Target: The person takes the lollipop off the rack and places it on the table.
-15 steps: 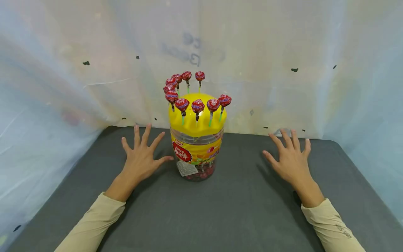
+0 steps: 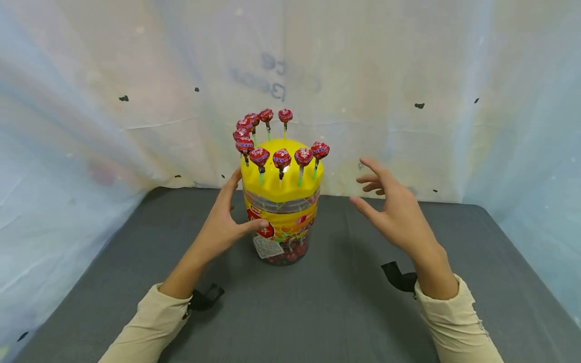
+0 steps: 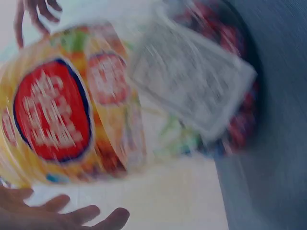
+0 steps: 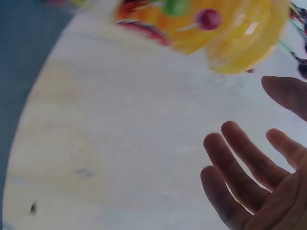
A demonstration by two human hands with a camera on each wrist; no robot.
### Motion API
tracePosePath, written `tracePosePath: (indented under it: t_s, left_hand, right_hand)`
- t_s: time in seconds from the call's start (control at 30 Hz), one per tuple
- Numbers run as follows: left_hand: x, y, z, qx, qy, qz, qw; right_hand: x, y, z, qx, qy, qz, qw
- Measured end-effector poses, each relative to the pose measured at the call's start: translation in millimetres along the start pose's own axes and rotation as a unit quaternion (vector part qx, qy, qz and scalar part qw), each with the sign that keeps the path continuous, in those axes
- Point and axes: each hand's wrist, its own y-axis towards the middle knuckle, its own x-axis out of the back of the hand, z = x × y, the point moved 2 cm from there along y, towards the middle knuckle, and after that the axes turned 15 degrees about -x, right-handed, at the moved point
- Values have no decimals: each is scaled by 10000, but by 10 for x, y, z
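Note:
A clear jar of lollipops (image 2: 292,219) with a yellow and red label and a grey sticker (image 3: 192,76) stands upright on the table. Its yellow lid (image 2: 283,190) has several red-wrapped lollipops (image 2: 282,158) stuck in it by their green sticks, heads up. My left hand (image 2: 215,229) is at the jar's left side, thumb across the label in the head view and other fingers extended toward the lid's edge. To the right of the jar my right hand (image 2: 401,217) is raised in the air, palm toward it, fingers spread and holding nothing.
The jar stands on a dark grey table (image 2: 295,312). Behind it hangs a pale plastic sheet (image 2: 354,60) with small dark marks, which also runs down both sides. A black strap (image 2: 399,276) hangs at my right wrist, another (image 2: 206,297) at my left.
Both hands, earlier spread palm down on either side, have lifted and turned inward toward the jar. My left hand has reached its side; my right hand has moved left, still apart.

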Motion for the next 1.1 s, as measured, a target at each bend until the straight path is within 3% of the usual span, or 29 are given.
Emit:
tracePosePath:
  t_s: [0.13, 0.27, 0.4, 0.63, 0.93, 1.1]
  left_hand:
    - [-81, 58, -97, 113, -725, -139, 9972]
    - [-156, 75, -128, 176, -851, -242, 9959]
    - [-189, 55, -96, 289, -812, -346, 9957]
    - [-213, 7, -30, 318, -930, -462, 9941]
    - [-212, -21, -9, 240, -803, -470, 9954]
    - [-215, -1, -9, 198, -798, -460, 9956]
  right_hand:
    - [-14, 78, 213, 122, 713, -70, 9974]
    - [-60, 116, 416, 387, 1132, -24, 9928]
    - [-183, 124, 531, 695, 1191, 57, 9904]
    - [-350, 137, 587, 1027, 1550, -312, 9821]
    - [-356, 95, 711, 906, 1114, -557, 9881]
    - [-347, 163, 738, 937, 1292, -676, 9849]
